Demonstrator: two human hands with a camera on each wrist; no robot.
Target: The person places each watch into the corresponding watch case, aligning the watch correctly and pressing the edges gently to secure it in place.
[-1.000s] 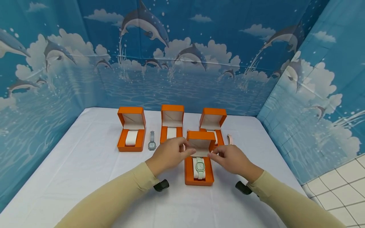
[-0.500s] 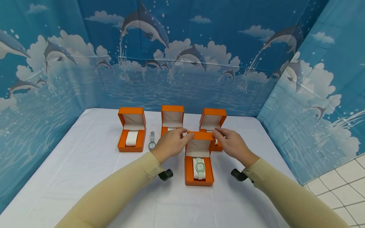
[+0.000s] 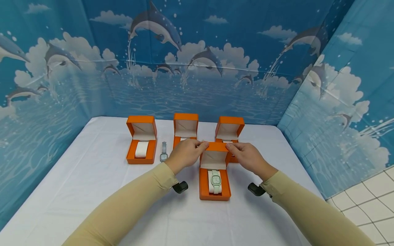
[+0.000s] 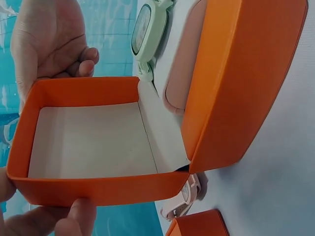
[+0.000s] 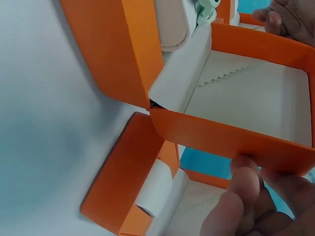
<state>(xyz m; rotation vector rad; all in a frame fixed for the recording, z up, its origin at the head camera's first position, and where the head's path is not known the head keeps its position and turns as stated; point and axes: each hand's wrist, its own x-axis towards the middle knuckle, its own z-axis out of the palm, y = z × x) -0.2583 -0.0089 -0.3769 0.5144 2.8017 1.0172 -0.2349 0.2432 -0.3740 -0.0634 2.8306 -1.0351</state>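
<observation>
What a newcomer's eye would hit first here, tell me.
The dolphin backdrop fills the head view's upper half. In front, on the white table, an open orange box holds a pale green watch, the left hand and right hand gripping its raised lid. Three more open orange boxes stand behind.

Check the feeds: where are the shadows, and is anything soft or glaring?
Head: soft shadows on the cloth beside the sleeves, front box and green watch fairly crisp, no strong glare; left wrist: green watch dial soft, cloth shaded grey beside the front box; right wrist: soft shadow on the cloth along the front box.
</observation>
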